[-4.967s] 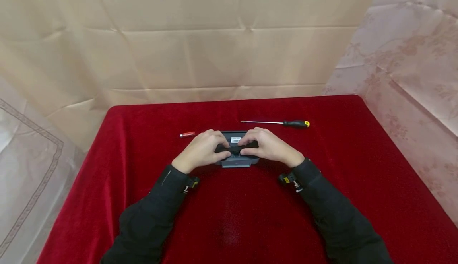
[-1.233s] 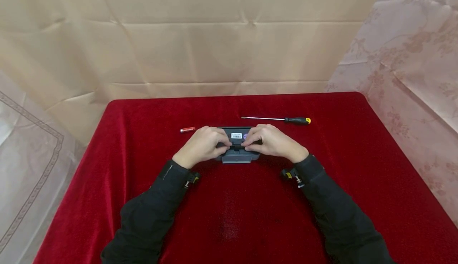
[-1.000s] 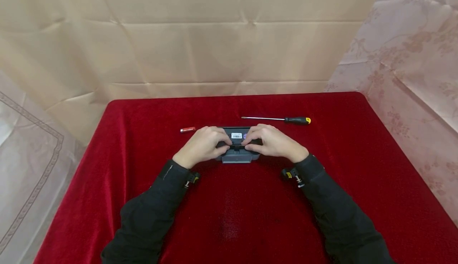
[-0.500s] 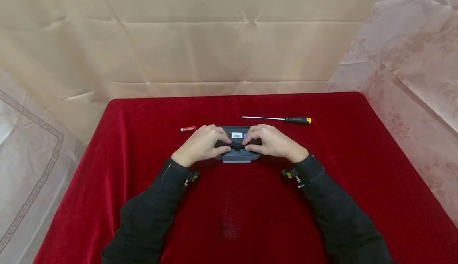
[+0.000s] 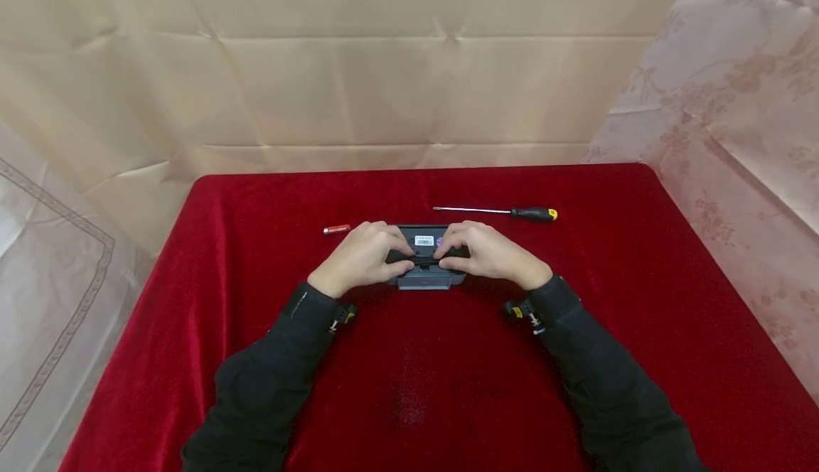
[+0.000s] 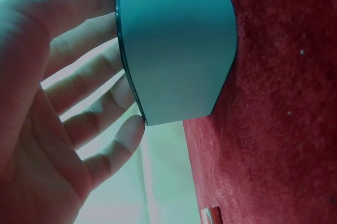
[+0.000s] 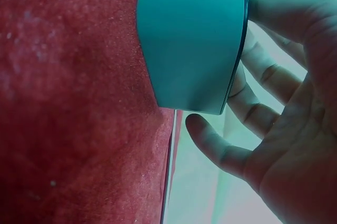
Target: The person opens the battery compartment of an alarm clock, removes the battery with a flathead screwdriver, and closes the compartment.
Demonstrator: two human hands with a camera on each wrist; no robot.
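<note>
Gripping the grey device (image 5: 423, 279), both hands.

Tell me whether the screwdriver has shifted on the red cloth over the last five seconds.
No. The screwdriver keeps its place relative to the small red cylinder and the cloth's far edge; only the camera view tilted slightly.

A makeshift recording booth: creased beige and floral cloths (image 5: 409, 88) are hanging as walls around a bench (image 5: 448, 387) that red velvet is draping.
</note>
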